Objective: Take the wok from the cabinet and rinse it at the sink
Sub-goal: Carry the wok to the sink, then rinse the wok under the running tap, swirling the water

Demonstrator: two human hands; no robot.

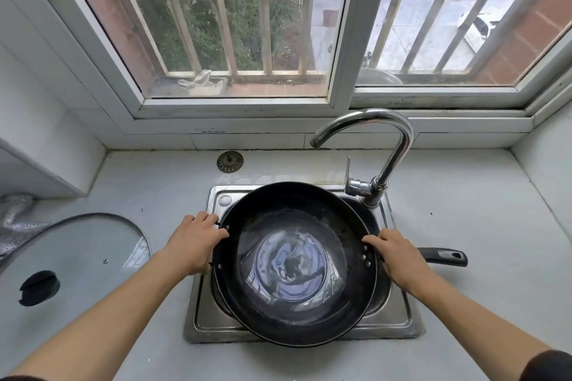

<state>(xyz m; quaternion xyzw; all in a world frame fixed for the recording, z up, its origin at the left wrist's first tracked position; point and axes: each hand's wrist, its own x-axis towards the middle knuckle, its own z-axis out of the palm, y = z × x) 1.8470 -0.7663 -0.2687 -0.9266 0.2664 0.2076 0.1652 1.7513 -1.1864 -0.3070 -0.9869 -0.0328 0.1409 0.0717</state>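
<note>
And here we are at the sink (399, 315), a small steel basin set into a pale countertop (483, 226) under the window (235, 28). The wok (294, 263), black and broad, sits right over the basin, so wide that it covers nearly all of it, its near rim overhanging the sink's front edge. There's water pooled in the bottom of the wok, rippling and throwing back the light from the window. The left hand (193, 241) is on the wok's left rim, fingers curled over the edge and gripping it. The right hand (394, 252) takes the opposite side, fingers hooked over the rim just by the rivets where the long black handle (445, 256) joins; that handle sticks out to the right, past the hand, above the countertop. Both hands have hold of the wok, one each side. Behind it rises the chrome faucet (387, 145), its gooseneck spout arching to the left and ending above the counter behind the sink's back edge, lever standing upright; no stream of water shows at the spout. On the counter behind the sink lies a round metal strainer (230, 161). Over on the left, a glass lid (80, 254) with a black knob rests flat on the counter, well apart from the wok.
</note>
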